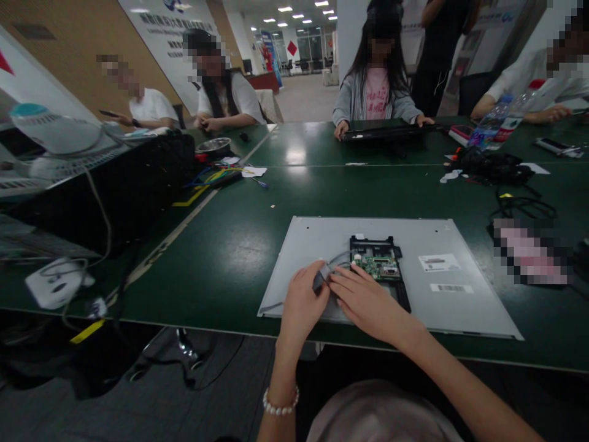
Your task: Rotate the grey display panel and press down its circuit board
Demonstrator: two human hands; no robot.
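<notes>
A flat silver panel [460, 245] lies on the green table near its front edge. On it sits a black frame [402, 288] with a green circuit board [375, 267] inside. Over the panel's left part, my left hand [304, 298] is closed on a small grey piece [322, 277]. My right hand [363, 298] comes in from the right, its fingertips together at the grey piece's right side, just left of the board. A grey cable [340, 258] runs from the frame toward the fingers. Whether the right fingers grip the piece or the cable is hidden.
The green table [221, 245] carries a black box [151, 178] at left and loose wires [214, 178]. At right are bottles [494, 126], black cables [494, 162] and a phone-like pink object [531, 252]. Across the table, a person's hands hold a dark panel [381, 132].
</notes>
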